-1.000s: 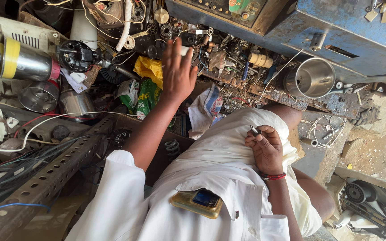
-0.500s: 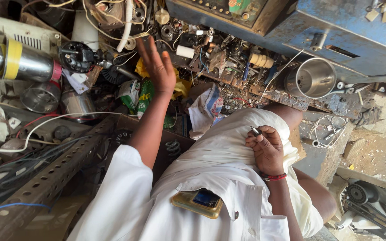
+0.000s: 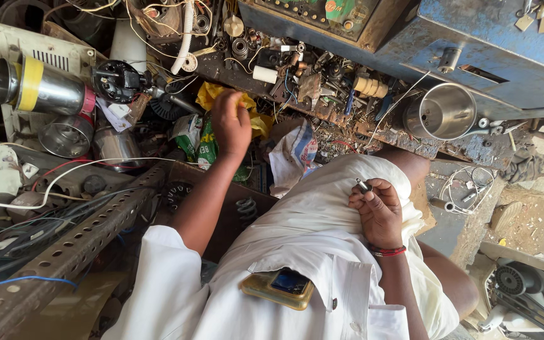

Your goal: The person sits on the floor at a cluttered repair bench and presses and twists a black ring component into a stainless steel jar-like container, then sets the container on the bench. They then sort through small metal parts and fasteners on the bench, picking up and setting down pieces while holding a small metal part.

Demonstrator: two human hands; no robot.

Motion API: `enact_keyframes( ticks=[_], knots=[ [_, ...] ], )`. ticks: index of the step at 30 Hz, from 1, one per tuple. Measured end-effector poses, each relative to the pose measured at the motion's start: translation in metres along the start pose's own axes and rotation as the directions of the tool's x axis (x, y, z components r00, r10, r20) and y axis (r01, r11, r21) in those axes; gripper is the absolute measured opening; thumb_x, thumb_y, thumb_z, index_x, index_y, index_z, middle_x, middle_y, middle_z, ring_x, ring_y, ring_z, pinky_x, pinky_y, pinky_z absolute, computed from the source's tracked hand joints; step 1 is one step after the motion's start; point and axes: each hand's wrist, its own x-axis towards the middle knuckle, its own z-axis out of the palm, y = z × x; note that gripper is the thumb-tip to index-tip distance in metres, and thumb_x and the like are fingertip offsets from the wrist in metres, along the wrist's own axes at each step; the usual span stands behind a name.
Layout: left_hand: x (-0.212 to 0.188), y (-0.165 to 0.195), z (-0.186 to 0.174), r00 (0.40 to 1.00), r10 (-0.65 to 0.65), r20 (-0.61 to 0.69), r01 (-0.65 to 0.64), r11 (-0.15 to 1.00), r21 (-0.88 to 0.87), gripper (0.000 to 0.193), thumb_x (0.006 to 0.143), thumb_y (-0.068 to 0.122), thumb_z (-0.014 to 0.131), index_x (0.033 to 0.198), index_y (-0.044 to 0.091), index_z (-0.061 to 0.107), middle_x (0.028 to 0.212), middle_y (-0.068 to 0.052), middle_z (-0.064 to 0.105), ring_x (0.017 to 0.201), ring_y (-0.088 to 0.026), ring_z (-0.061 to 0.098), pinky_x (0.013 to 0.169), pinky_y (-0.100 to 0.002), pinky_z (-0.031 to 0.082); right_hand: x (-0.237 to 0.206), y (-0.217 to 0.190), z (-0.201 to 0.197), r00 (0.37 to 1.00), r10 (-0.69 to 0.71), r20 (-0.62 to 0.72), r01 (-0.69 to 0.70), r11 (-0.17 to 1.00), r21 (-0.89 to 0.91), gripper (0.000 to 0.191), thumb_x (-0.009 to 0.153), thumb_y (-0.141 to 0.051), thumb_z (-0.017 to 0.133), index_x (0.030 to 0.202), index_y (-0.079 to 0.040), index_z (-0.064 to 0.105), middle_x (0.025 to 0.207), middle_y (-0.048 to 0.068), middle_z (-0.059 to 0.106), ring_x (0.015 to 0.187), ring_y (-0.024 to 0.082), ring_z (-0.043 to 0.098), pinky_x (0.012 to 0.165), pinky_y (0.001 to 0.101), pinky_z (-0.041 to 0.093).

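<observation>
My left hand (image 3: 231, 123) reaches out over the cluttered workbench. Its fingers are curled down onto a crumpled yellow bag (image 3: 208, 94) that lies among wires and small parts. My right hand (image 3: 379, 213) rests on my lap over the white cloth (image 3: 310, 214). It pinches a small metal cylinder (image 3: 363, 186) between thumb and fingertips. A red thread band sits on that wrist. A phone in a yellow case (image 3: 281, 286) sticks out of my shirt pocket.
A steel cup (image 3: 442, 113) stands by a blue metal casing (image 3: 473, 44) at the upper right. A steel jar with yellow tape (image 3: 39, 88) lies at the left. A perforated angle bar (image 3: 77, 245) runs along the lower left. A white and blue bag (image 3: 294, 154) and a spring (image 3: 243, 204) lie near my lap.
My left hand has moved left and back toward me, from spread fingers over the parts to curled fingers on the yellow bag. My right hand has stayed put.
</observation>
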Motion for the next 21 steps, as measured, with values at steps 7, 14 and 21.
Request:
enact_keyframes(
  ticks=[7, 14, 21],
  knots=[
    [-0.001, 0.005, 0.002, 1.0, -0.03, -0.009, 0.03, 0.998, 0.062, 0.03, 0.097, 0.009, 0.065, 0.127, 0.006, 0.06, 0.136, -0.017, 0.058, 0.131, -0.037, 0.055, 0.111, -0.048, 0.046, 0.0, 0.0, 0.001, 1.0, -0.01, 0.007, 0.01, 1.0, 0.006, 0.025, 0.104, -0.004, 0.062, 0.129, -0.001, 0.058, 0.114, 0.02, 0.068, 0.099, 0.025, 0.071, 0.09, 0.0393, 0.059],
    [0.035, -0.011, -0.012, 0.99, -0.144, 0.003, 0.137, 0.954, 0.268, 0.062, 0.099, 0.022, 0.07, 0.151, -0.001, 0.044, 0.158, -0.032, 0.03, 0.146, -0.048, 0.034, 0.12, -0.055, 0.033, 0.001, 0.0, 0.002, 1.0, -0.014, 0.011, 0.014, 1.0, 0.006, 0.025, 0.104, -0.003, 0.062, 0.129, -0.001, 0.059, 0.114, 0.02, 0.068, 0.099, 0.025, 0.071, 0.09, 0.0394, 0.059],
    [0.052, -0.027, -0.009, 0.998, -0.067, 0.013, 0.06, 0.957, 0.284, 0.062, 0.101, 0.022, 0.071, 0.149, -0.005, 0.043, 0.16, -0.035, 0.026, 0.151, -0.05, 0.028, 0.124, -0.055, 0.03, 0.0, 0.001, -0.002, 1.0, -0.01, 0.002, 0.01, 1.0, 0.003, 0.025, 0.104, -0.003, 0.062, 0.129, -0.001, 0.058, 0.115, 0.021, 0.068, 0.098, 0.026, 0.072, 0.09, 0.0393, 0.059]
  ],
)
